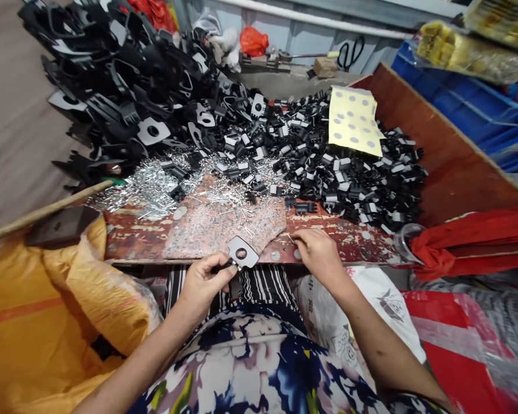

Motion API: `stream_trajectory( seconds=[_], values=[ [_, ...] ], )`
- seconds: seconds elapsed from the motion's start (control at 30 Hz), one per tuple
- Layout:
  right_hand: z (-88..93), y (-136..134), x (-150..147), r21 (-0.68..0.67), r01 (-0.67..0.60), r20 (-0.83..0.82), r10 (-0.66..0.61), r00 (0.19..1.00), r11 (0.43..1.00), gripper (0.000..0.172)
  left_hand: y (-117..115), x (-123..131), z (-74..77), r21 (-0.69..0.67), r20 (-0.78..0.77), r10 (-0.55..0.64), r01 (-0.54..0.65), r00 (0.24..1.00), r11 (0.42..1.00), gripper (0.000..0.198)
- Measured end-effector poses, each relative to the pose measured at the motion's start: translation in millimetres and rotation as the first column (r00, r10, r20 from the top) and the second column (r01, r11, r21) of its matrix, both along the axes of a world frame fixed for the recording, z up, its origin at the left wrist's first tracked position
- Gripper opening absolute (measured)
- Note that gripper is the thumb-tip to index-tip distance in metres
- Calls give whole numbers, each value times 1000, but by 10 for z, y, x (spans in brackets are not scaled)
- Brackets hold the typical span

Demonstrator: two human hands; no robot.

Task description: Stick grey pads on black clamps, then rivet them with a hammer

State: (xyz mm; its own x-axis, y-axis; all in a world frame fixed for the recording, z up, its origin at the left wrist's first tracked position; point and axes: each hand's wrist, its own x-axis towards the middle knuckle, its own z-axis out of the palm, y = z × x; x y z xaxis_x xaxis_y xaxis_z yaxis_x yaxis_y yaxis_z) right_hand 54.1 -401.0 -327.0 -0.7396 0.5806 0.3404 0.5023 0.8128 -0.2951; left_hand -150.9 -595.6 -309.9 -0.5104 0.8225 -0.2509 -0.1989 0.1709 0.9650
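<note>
My left hand [204, 282] is closed on a flat black plastic part [242, 252] with a round hole, held just over the near edge of the worn red board [349, 237]. My right hand [317, 250] rests on the board's edge with its fingers pinched together on something too small to make out, close to a scatter of thin metal pins [224, 198]. A speckled pink cloth [215, 221] lies on the board between my hands.
A heap of large black parts [125, 75] fills the far left, and a pile of small black clips [340, 167] the middle right. A yellow dotted sheet [354, 121] lies on the clips. Orange sack [47, 305] at left, red cloth [469, 238] at right, wooden stick [43, 211].
</note>
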Motion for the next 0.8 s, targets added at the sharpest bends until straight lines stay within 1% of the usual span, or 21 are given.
stream_trajectory(
  seconds=[0.03,0.1,0.17,0.2,0.27,0.3,0.37,0.43,0.47,0.53,0.6,0.63,0.73,0.8],
  values=[
    [-17,34,-4,87,-20,92,12,996,996,19,16,20,9,1,29,4,-4,1000,1000,30],
    [-57,56,-64,234,-99,233,43,972,967,20,50,61,15,4,99,17,-18,995,1000,32],
    [-97,74,-133,321,-159,302,58,951,934,22,68,84,8,12,171,30,-33,985,999,33],
    [-115,100,-153,334,-173,316,63,947,927,21,67,84,2,17,204,36,-40,978,999,33],
    [-129,190,-151,305,-171,292,79,953,937,19,47,62,-5,31,271,51,-61,961,998,32],
    [-119,242,-134,268,-161,248,93,964,950,19,32,44,-5,41,310,59,-76,949,996,30],
    [-43,305,-95,156,-139,97,125,987,978,20,5,6,2,74,385,77,-114,920,991,28],
    [110,249,-90,16,-143,-88,144,986,990,21,-6,-23,11,108,440,105,-169,892,980,31],
    [205,167,-112,-42,-167,-165,158,974,985,21,-3,-31,14,118,461,124,-199,879,973,33],
    [398,-79,-214,-101,-250,-280,214,936,963,21,15,-37,16,118,496,167,-257,852,959,38],
    [541,-357,-377,-108,-363,-351,306,885,925,24,38,-32,14,110,522,191,-287,831,952,38],
    [583,-479,-470,-105,-415,-374,351,858,903,25,47,-29,13,107,533,195,-294,823,950,37],
    [592,-706,-728,-106,-525,-400,448,800,844,26,52,-28,5,113,579,193,-312,792,943,32],
    [545,-751,-844,-96,-546,-385,475,791,832,27,38,-35,-3,122,616,191,-331,765,936,31]
  ],
)
